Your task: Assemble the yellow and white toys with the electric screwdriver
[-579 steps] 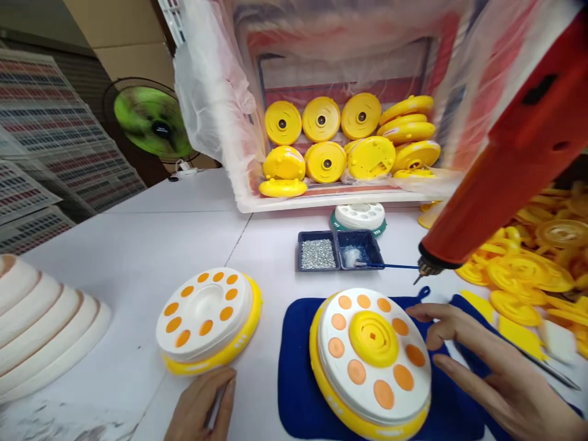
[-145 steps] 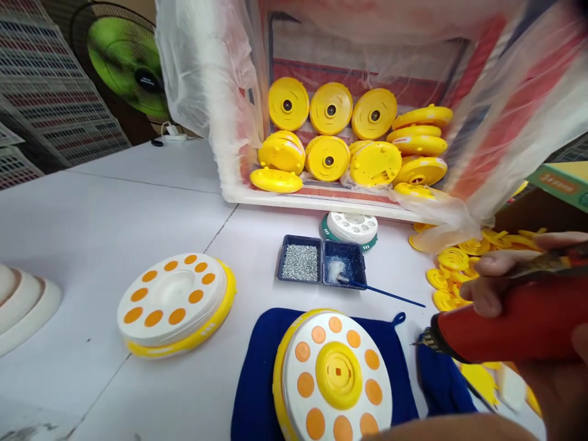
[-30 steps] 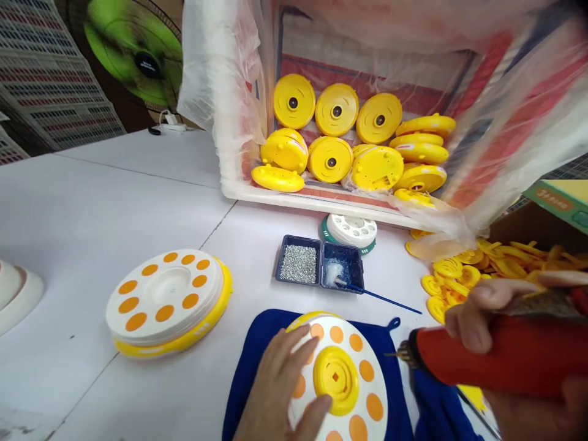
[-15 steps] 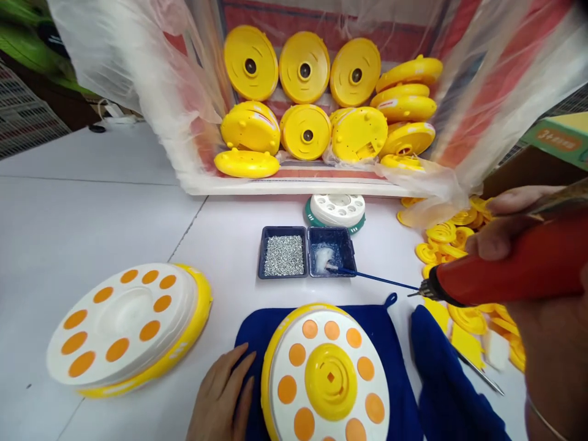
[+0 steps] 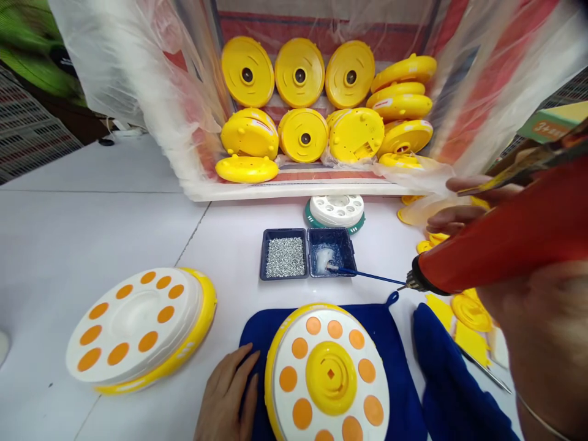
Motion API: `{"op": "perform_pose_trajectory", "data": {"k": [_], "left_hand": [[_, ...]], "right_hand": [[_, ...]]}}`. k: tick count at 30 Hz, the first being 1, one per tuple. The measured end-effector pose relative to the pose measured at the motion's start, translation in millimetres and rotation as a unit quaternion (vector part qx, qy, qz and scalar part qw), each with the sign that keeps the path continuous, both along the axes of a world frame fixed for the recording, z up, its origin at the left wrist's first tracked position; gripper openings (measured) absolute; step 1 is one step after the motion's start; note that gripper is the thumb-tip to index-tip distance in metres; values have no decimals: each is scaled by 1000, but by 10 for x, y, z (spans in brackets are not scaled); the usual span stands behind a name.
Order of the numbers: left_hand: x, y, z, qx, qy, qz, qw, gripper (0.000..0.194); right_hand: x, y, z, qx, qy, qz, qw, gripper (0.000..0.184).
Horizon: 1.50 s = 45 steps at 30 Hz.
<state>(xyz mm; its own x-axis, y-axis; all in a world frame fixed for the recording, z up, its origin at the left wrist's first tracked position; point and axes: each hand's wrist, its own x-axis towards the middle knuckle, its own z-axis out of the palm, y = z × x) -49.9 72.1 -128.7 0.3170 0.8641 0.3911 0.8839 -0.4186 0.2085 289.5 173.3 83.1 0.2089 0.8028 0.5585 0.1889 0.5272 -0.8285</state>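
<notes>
A round toy disc [image 5: 327,375], white with orange dots and a yellow centre hub, lies on a blue cloth pad [image 5: 392,343] in front of me. My left hand [image 5: 227,398] rests flat on the pad's left edge, fingers stretched out, just beside the disc's yellow rim. My right hand [image 5: 463,211] is closed round a red electric screwdriver [image 5: 500,242]. Its bit [image 5: 407,285] hovers above the table to the right of the disc, near a thin blue brush handle [image 5: 372,277].
A second disc [image 5: 138,324] without a hub lies at the left. A twin blue tray [image 5: 307,252] holds screws and white grease. Behind stands a plastic-lined crate [image 5: 257,184] of yellow bases, a small white-and-green disc [image 5: 335,211], and loose yellow hubs [image 5: 468,309] at the right.
My left hand came off the disc's top and now lies beside it on the pad. The screwdriver rose and tilted up slightly. The view dropped toward the table.
</notes>
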Motion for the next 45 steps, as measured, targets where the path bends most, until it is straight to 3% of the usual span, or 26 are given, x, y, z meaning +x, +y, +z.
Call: {"op": "perform_pose_trajectory", "data": {"k": [3,5,7,10,15,20,26,45], "left_hand": [[18,-3,-5,2,-11,1,1000,28],[25,-5,-4,7,-19,1,1000,28],[30,-5,-2,10,-23,1,1000,28],[35,-2,8,16,-36,1,999,27],[61,-1,46,20,-42,8,999,25],[79,1,66,25,-45,12,999,24],[60,18,49,32,-58,9,998,26],[-32,56,28,12,-60,16,998,29]], "right_hand": [[189,-111,-345,-43,104,12,994,51],[282,-247,-643,-87,164,-19,982,43],[331,-436,-942,-128,166,-66,976,29],[324,-764,-1303,-197,147,-36,969,17],[199,-1126,-1645,-267,99,17,958,21],[68,-1171,-1903,-280,88,16,956,26],[-30,-1199,-2047,-261,60,-4,964,30],[-65,-1234,-2024,-252,19,11,968,30]]}}
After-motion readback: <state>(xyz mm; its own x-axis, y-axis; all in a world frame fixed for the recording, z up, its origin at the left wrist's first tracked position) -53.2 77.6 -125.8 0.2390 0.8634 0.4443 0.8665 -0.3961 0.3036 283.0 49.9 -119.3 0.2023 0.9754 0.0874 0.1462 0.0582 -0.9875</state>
